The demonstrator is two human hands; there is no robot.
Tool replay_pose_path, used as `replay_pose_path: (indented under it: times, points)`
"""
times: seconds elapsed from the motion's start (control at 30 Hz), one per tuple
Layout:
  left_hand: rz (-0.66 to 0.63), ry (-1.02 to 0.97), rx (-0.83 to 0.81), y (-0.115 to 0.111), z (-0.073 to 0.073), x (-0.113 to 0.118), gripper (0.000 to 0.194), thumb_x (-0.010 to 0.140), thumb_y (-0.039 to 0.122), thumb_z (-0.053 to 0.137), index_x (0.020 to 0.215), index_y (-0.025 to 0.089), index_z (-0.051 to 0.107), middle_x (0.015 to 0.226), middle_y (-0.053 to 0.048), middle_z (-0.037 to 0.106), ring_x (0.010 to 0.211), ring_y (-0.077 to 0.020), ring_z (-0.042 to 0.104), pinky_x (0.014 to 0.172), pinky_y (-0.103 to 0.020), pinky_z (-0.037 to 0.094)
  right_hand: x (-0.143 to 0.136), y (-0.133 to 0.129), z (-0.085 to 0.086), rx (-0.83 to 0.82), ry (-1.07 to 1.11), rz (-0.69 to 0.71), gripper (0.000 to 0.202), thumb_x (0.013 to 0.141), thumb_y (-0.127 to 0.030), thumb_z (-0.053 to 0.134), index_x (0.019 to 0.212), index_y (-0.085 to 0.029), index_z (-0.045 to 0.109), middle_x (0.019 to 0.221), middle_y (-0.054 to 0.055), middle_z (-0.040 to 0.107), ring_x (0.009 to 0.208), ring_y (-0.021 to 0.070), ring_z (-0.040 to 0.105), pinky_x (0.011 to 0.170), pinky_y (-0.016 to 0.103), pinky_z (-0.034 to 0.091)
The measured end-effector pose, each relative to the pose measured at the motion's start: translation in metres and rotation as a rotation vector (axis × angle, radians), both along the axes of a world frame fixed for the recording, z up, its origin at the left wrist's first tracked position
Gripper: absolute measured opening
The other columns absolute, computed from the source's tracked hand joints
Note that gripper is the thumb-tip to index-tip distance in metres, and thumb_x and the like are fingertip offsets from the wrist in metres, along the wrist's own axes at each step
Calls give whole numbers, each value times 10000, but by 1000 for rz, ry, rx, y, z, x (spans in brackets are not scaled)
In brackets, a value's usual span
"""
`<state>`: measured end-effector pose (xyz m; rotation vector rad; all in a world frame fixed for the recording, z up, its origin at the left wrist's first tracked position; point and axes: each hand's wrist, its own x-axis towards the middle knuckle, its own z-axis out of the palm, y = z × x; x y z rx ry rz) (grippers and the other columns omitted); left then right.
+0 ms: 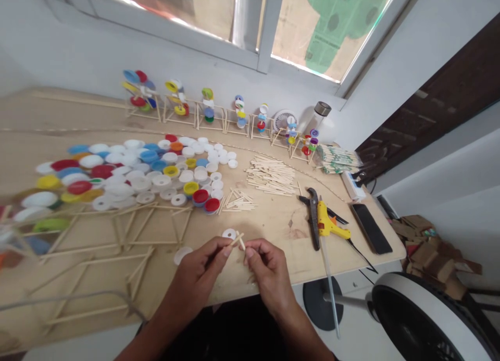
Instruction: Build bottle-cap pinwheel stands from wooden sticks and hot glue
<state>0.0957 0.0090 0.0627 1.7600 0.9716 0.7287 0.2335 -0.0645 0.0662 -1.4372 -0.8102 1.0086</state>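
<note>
Near the table's front edge, my left hand (203, 270) pinches a short wooden stick (236, 239) between thumb and forefinger. My right hand (267, 272) pinches another short stick (241, 241), and the two sticks cross at their upper ends. A white ring-shaped cap (228, 234) lies just behind the fingertips. Beside my left hand sits a translucent white cap (183, 255). Behind the hands is a small pile of short sticks (239, 200), with a larger pile of sticks (271, 174) farther back.
Many coloured bottle caps (140, 183) and stick frames (150, 225) cover the left side. A yellow glue gun (326, 221), pliers (313, 223) and phone (371, 228) lie at right. Small cap wheels on stands (209, 113) line the wall. A fan (417, 319) stands at lower right.
</note>
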Motion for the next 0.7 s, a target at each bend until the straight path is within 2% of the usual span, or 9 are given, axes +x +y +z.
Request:
replay_pose_path:
  times: [0.7]
  points:
    - [76,-29,-165,0,4,7,290,773,468,513,762,209,644,509,57,492,481,-111,470,497,-218,385,-5,5,-9,-24,-14,-24,236,820,-387,605,834,-166,686,668,-10,602,615,117,519,603,228,391]
